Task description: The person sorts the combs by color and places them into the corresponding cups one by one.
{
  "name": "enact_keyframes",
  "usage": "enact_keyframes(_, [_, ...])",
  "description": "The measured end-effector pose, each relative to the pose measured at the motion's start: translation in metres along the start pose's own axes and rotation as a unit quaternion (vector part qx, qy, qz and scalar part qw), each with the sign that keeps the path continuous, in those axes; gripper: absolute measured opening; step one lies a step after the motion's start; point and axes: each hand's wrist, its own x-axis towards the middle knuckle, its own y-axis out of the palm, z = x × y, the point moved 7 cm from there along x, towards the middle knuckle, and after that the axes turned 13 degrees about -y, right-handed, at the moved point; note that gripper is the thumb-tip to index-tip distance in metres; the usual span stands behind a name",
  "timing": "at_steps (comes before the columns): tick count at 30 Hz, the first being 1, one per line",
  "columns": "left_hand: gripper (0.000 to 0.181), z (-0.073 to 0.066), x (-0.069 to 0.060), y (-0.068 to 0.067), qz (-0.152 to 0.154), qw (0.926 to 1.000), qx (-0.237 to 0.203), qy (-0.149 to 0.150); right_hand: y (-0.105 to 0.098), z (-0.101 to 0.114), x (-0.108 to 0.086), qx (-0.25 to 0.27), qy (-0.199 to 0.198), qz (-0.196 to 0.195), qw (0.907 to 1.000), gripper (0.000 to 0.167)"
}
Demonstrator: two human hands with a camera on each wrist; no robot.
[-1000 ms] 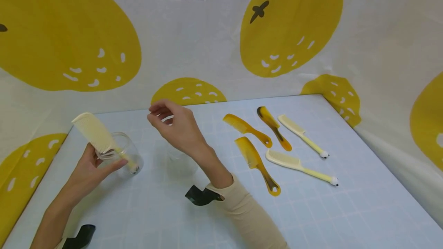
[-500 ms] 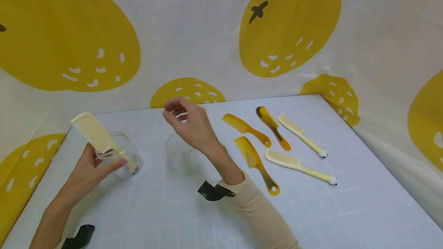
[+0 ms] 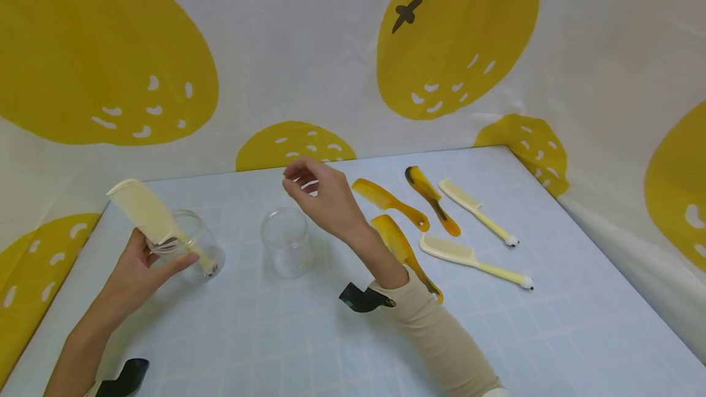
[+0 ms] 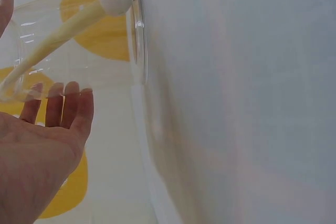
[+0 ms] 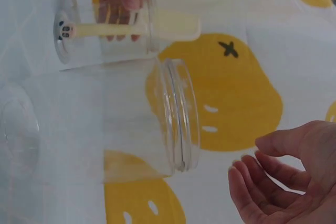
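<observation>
My left hand [image 3: 132,283] grips a clear glass jar [image 3: 208,242] near its mouth, thumb on one side and fingers on the other. In that jar leans a cream comb [image 3: 142,208], teeth end sticking out above the rim. Its yellow handle [image 4: 65,30] slants down inside, and the white animal-head tip [image 4: 116,0] is at the jar's bottom. Holding nothing, my right hand [image 3: 330,202] hovers with loosely bent fingers, up and right of a second clear jar [image 3: 285,242]. This second jar stands upright on the table and no comb shows in it.
Right of my right hand lie several combs: an amber comb [image 3: 388,202], a dark-and-amber comb [image 3: 432,200], another amber comb [image 3: 399,241] partly behind my forearm, and two cream combs [image 3: 477,210] with yellow handles. A patterned cloth [image 3: 309,66] hangs behind the table [image 3: 248,336].
My right hand has moved rightward, away from the held jar, uncovering the second jar and covering part of the nearest amber comb. The left hand keeps its grip in place.
</observation>
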Motion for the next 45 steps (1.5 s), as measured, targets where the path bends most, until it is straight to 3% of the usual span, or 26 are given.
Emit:
enact_keyframes(5, [0.083, 0.001, 0.001, 0.000, 0.002, 1.0000, 0.002, -0.007, -0.007, -0.006, -0.006, -0.012, 0.005, 0.008, 0.9999, 0.013])
enact_keyframes(13, [0.091, 0.004, 0.002, 0.003, 0.017, 0.9988, -0.016, -0.043, -0.015, -0.018, -0.020, -0.033, 0.014, 0.026, 0.9990, 0.015])
enact_keyframes(38, [0.089, 0.004, 0.002, 0.002, 0.015, 0.9992, -0.022, -0.031, -0.056, -0.049, -0.074, -0.086, 0.035, 0.059, 0.9939, 0.015])
enact_keyframes(45, [0.083, 0.005, 0.001, 0.001, 0.009, 0.9996, -0.013, -0.024, -0.071, -0.055, -0.092, -0.122, 0.044, 0.078, 0.9885, 0.018])
